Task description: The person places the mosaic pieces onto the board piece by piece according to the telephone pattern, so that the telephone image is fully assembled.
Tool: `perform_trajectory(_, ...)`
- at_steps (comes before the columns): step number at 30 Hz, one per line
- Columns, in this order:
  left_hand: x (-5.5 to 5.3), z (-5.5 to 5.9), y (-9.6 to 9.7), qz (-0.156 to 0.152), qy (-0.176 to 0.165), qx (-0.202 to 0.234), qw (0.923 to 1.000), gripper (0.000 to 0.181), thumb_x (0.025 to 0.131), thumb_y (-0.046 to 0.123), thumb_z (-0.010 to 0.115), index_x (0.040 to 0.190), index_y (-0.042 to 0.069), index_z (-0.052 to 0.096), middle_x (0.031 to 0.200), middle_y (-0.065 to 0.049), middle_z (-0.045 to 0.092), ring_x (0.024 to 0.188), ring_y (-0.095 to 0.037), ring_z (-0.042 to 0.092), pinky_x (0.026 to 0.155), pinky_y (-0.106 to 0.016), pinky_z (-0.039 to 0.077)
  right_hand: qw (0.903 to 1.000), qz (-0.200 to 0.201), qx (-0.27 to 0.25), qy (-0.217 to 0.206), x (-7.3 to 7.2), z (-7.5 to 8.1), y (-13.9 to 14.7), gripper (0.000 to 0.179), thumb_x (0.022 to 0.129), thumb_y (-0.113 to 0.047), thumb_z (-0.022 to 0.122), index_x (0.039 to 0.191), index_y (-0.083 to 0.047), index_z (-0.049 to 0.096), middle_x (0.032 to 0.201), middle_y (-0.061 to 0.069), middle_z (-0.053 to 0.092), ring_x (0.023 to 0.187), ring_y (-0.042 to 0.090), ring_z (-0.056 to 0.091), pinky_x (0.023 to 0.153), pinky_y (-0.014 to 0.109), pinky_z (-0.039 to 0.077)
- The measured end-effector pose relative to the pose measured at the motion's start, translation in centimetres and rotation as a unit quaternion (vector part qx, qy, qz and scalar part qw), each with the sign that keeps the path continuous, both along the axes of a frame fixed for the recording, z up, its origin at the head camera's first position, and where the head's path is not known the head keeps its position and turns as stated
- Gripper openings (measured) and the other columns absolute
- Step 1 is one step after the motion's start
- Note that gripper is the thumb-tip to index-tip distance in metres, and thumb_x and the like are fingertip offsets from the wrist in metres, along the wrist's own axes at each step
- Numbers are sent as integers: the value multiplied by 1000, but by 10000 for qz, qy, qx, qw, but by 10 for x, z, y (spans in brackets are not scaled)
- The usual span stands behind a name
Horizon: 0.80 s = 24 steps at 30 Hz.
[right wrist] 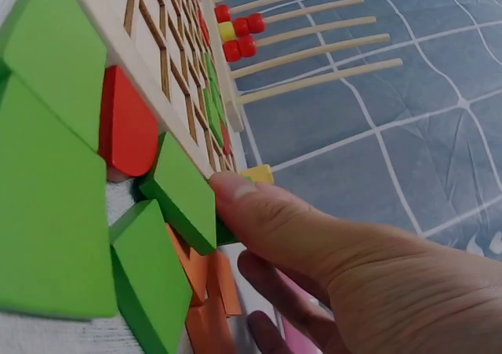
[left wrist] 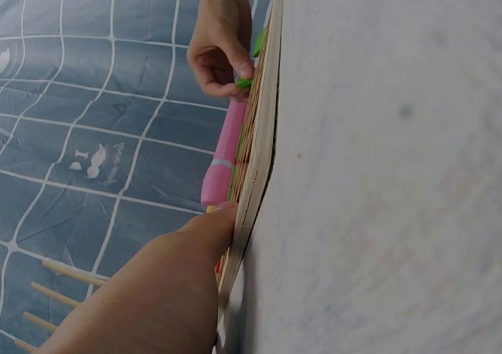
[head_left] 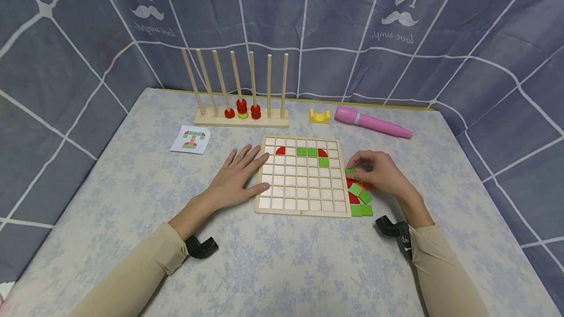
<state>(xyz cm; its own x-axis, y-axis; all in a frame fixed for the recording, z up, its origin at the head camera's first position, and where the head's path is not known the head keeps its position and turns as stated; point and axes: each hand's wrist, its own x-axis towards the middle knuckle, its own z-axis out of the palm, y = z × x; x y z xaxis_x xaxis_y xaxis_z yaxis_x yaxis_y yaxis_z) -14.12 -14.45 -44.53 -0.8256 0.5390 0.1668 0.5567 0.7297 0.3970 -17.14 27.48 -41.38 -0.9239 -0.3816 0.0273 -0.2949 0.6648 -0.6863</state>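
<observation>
A wooden grid board (head_left: 302,177) lies flat on the table. In its second row sit a red quarter-round tile (head_left: 280,151), two green square tiles (head_left: 307,151) and another red quarter-round (head_left: 322,152); one green square (head_left: 323,162) is a row lower. My left hand (head_left: 235,177), fingers spread, touches the board's left edge. At the right edge my right hand (head_left: 378,172) pinches a green square tile (left wrist: 244,81) between thumb and fingers. Under and beside that hand lie loose green tiles (right wrist: 149,275), red tiles (right wrist: 125,126) and orange tiles (right wrist: 210,322).
A picture card (head_left: 191,139) with a red, green and orange pattern lies left of the board. Behind stand a wooden peg rack (head_left: 241,120) with red and yellow-green beads, a yellow notched block (head_left: 319,117) and a pink stick-shaped object (head_left: 374,122). Grey checked cloth hangs around the table.
</observation>
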Motion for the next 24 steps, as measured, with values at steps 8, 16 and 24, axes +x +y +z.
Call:
perform_trajectory(8, 0, -1, 0, 23, -50, 40, 10000, 81, 102, 51, 63, 168, 16, 32, 175, -15, 22, 164, -39, 13, 132, -61, 4, 9993, -74, -364, 87, -9, 12, -6, 13, 94, -20, 83, 103, -12, 78, 99, 5, 76, 93, 21, 68, 84, 33, 53)
perform_trajectory(16, -1, 0, 0, 9, -30, 37, 10000, 80, 102, 52, 62, 168, 17, 32, 176, -14, 22, 164, -37, 12, 132, -60, 4, 9976, -167, -666, 72, -24, 20, -56, 17, 97, -18, 79, 110, -6, 78, 102, 11, 78, 92, 24, 74, 81, 27, 58)
perform_trajectory(24, -1, 0, 0, 5, -87, 50, 9999, 80, 102, 51, 63, 168, 17, 31, 176, -14, 22, 164, -37, 12, 132, -59, 3, 9968, -141, -716, 319, -42, 19, -117, 11, 97, -11, 77, 107, -6, 79, 100, 12, 78, 92, 27, 76, 78, 37, 61)
